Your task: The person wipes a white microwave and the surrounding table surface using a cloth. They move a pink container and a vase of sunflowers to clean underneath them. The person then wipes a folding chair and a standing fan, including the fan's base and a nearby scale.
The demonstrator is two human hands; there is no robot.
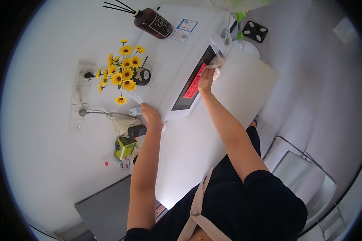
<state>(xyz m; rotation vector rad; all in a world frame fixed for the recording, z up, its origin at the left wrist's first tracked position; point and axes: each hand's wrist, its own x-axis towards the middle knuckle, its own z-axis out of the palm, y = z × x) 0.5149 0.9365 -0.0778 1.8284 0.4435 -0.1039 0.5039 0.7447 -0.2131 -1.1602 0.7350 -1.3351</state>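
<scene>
My right hand grips a crumpled pale cloth against the front of a white microwave oven. The cloth lies near one end of its dark door window. A red strip bearing writing is stuck along that window, partly behind my hand. My left hand rests against the oven's near side at the back corner, its fingers mostly hidden. Beside this hand shows a small crumpled, shiny bit. Both hands are above a white tabletop.
On the oven stand a brown reed diffuser bottle and a pot of yellow artificial flowers. A white bottle, black box and green box sit near the wall. Cords run from the socket strip. A chair stands right.
</scene>
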